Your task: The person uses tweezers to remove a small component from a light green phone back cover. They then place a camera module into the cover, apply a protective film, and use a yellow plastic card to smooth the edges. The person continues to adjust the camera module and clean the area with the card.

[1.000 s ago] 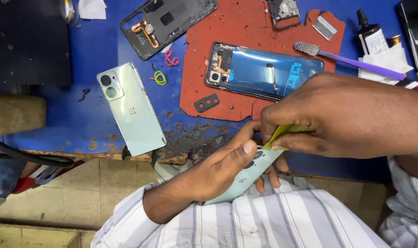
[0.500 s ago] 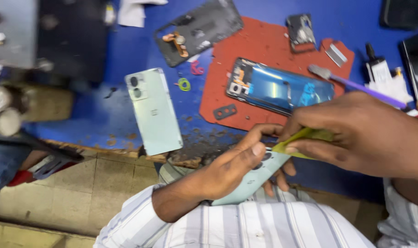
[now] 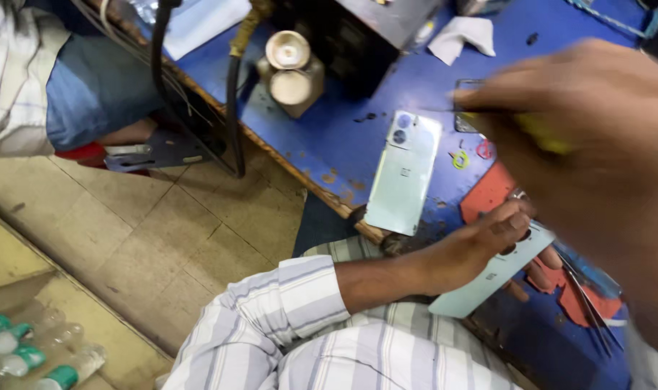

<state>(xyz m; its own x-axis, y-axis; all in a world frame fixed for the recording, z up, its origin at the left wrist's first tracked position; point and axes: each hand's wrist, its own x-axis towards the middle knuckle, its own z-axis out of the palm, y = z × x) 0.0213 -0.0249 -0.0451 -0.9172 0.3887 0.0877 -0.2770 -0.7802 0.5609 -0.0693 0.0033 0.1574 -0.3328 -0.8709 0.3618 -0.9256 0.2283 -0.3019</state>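
A: What are the fingers doing?

B: The left hand (image 3: 481,245) has its fingers curled around a pale green phone back panel (image 3: 495,273), thumb on top, holding it out over the edge of the blue table (image 3: 343,137). The right hand (image 3: 596,144) is close to the camera and blurred; its fingers are pressed together, pinching a thin yellow-green pick (image 3: 538,133) above the panel.

A: How should that be handled?

B: I'd judge it wants a steady grip by the panel's edges and the pick slid flat and shallow, not levered, since a thin cover can bend or crack.

A: And around the hands, how many of each?

B: One more pale green phone (image 3: 403,173) lies face down on the table, just left of the held panel, apart from it. One red mat (image 3: 491,191) shows beside it, partly hidden. Two small loops, a yellow ring (image 3: 460,159) and a red ring (image 3: 483,149), sit near the mat. One white cloth (image 3: 462,36) lies further back. Four green-capped bottles (image 3: 26,354) lie on the floor, as far as I can count.
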